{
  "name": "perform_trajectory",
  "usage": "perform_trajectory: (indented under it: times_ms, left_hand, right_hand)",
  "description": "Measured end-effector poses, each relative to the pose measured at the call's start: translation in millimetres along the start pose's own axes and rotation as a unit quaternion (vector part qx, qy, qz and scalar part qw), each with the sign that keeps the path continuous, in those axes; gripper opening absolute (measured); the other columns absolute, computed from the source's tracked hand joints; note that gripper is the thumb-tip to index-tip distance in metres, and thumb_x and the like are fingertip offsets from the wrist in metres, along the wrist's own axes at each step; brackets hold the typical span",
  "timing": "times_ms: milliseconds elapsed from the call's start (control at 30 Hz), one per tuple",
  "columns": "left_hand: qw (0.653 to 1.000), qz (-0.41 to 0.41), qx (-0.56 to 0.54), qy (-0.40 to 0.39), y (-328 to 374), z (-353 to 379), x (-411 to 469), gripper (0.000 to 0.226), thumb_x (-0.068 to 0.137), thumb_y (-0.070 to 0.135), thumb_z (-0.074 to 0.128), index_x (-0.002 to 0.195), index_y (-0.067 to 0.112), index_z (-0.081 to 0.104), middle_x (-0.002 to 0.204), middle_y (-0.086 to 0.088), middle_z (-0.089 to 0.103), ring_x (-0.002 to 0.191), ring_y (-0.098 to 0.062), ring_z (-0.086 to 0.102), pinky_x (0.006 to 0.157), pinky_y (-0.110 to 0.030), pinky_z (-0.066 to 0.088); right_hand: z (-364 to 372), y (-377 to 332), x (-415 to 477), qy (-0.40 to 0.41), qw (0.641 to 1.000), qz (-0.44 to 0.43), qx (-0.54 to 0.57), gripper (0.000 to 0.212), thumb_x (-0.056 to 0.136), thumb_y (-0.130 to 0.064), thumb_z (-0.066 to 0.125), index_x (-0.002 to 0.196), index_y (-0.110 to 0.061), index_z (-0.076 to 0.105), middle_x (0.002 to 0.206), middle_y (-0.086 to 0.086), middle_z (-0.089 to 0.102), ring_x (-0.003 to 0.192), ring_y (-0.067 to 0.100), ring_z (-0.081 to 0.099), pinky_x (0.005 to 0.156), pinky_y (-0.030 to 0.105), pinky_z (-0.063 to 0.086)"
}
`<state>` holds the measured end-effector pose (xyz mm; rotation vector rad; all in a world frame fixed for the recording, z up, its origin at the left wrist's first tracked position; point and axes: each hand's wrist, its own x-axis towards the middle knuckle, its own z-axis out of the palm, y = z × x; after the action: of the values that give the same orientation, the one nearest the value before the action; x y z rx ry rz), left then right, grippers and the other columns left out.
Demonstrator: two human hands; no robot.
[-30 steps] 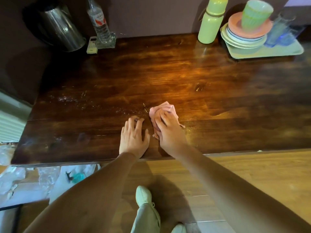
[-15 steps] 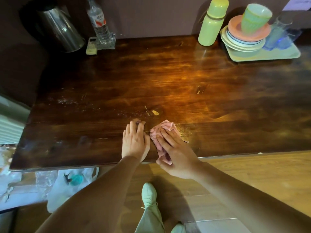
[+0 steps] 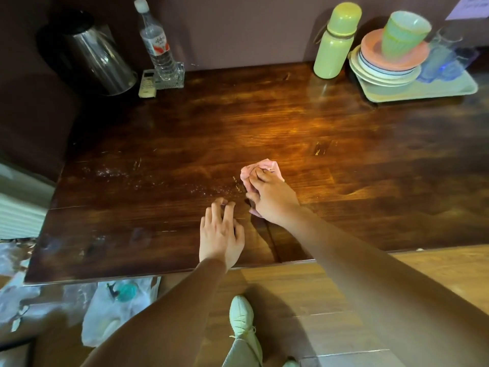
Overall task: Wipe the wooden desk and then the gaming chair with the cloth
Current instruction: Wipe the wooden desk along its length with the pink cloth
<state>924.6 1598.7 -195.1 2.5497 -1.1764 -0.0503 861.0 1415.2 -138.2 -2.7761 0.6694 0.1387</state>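
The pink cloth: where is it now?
In the head view, the pink cloth lies on the wooden desk under the right hand, beside the left hand.

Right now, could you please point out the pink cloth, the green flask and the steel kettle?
pink cloth (image 3: pixel 268 165): head view, bunched far edge.
green flask (image 3: pixel 332 54): head view, middle of body.
steel kettle (image 3: pixel 98 64): head view, shiny side wall.

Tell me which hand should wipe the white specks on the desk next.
Right. The right hand holds the cloth against the desk, with the specks just to its left. The left hand rests flat on the wood and holds nothing.
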Motion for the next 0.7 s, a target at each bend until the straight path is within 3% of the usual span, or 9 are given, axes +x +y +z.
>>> perform_trajectory:
  times_ms: [167, 267, 400, 467, 533, 600, 700]
  left_hand:
    - [1.0, 0.003, 0.004, -0.01, 1, -3, -2, 0.045, 0.099, 0.034, 0.036, 0.14, 0.019, 0.051, 0.143, -0.006, 0.044, 0.119, -0.024, 0.049, 0.1, -0.041, 0.051]
    - [1.0, 0.022, 0.004, -0.007, 0, -8, 12, 0.042, 0.095, 0.032, 0.038, 0.128, 0.016, 0.059, 0.133, -0.008, 0.05, 0.112, -0.026, 0.053, 0.092, -0.043, 0.05]
    - [0.998, 0.058, 0.028, 0.019, -5, -20, 57, 0.031, 0.088, 0.027, 0.047, 0.114, 0.019, 0.062, 0.125, -0.002, 0.052, 0.113, -0.027, 0.049, 0.092, -0.045, 0.041]
    - [0.998, 0.058, 0.021, 0.024, -13, -25, 82, 0.035, 0.088, 0.025, 0.05, 0.121, 0.021, 0.06, 0.132, -0.002, 0.053, 0.121, -0.028, 0.049, 0.099, -0.047, 0.04]
    - [0.998, 0.054, 0.017, 0.007, -23, -25, 104, 0.044, 0.091, 0.023, 0.055, 0.135, 0.02, 0.058, 0.15, -0.003, 0.05, 0.138, -0.029, 0.044, 0.11, -0.048, 0.038]
    - [0.998, 0.049, 0.014, -0.033, -33, -25, 126, 0.053, 0.097, 0.023, 0.055, 0.15, 0.021, 0.05, 0.167, -0.004, 0.035, 0.154, -0.026, 0.03, 0.121, -0.047, 0.031]
    - [0.995, 0.043, 0.017, -0.091, -39, -24, 154, 0.058, 0.105, 0.03, 0.044, 0.162, 0.025, 0.036, 0.176, -0.003, 0.016, 0.162, -0.021, 0.012, 0.129, -0.044, 0.018]
  right_hand:
    - [10, -17, -54, 0.025, 0.999, 0.032, 0.025, 0.084, 0.093, -0.037, 0.073, 0.162, -0.017, 0.03, 0.167, 0.0, 0.025, 0.155, 0.022, 0.02, 0.11, 0.036, 0.05]
    - [20, -24, -82, 0.016, 0.999, 0.027, 0.013, 0.079, 0.095, -0.038, 0.072, 0.161, -0.021, 0.032, 0.167, -0.003, 0.027, 0.156, 0.021, 0.02, 0.114, 0.028, 0.043]
    - [15, -17, -62, 0.005, 1.0, 0.022, -0.007, 0.077, 0.094, -0.036, 0.07, 0.161, -0.019, 0.036, 0.164, 0.001, 0.036, 0.154, 0.024, 0.026, 0.118, 0.032, 0.037]
    - [8, -12, -34, 0.008, 0.999, 0.015, -0.033, 0.075, 0.095, -0.034, 0.067, 0.16, -0.014, 0.037, 0.163, 0.003, 0.039, 0.153, 0.025, 0.029, 0.12, 0.036, 0.035]
    - [1, -5, -2, 0.016, 0.999, 0.027, -0.027, 0.076, 0.097, -0.037, 0.067, 0.162, -0.015, 0.034, 0.164, 0.001, 0.037, 0.153, 0.024, 0.029, 0.114, 0.037, 0.043]
    - [-4, 3, 29, 0.019, 0.998, 0.062, 0.009, 0.082, 0.097, -0.04, 0.069, 0.164, -0.019, 0.026, 0.168, 0.0, 0.029, 0.155, 0.024, 0.025, 0.109, 0.038, 0.048]
    - [0, 7, 55, 0.031, 0.997, 0.073, -0.013, 0.084, 0.098, -0.037, 0.069, 0.164, -0.017, 0.022, 0.17, 0.004, 0.024, 0.155, 0.028, 0.021, 0.12, 0.038, 0.035]
